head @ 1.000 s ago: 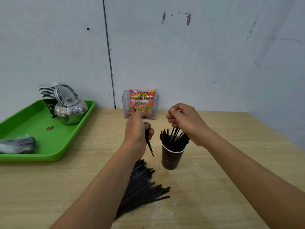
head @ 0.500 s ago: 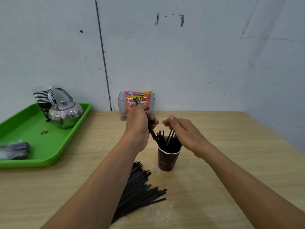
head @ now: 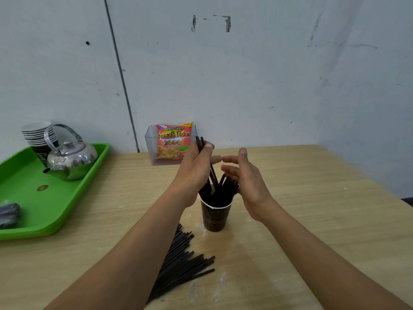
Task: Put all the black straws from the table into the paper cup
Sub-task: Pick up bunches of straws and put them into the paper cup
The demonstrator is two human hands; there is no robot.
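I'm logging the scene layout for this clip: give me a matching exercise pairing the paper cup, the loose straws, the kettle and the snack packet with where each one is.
1 paper cup
2 loose straws
3 kettle
4 snack packet

A on the green tray
B in the clear box by the wall
C flat on the table, beside the left forearm
D upright between the left hand, which grips a few straws, and the right hand

Pairs: 1-D, 2-C, 3-A, 4-B

Table: pale wood grain, matt. Paper cup: dark, matt. Straws: black plastic, slight sheen. Kettle: polished metal, mirror-glossy. Tray: green glossy plastic.
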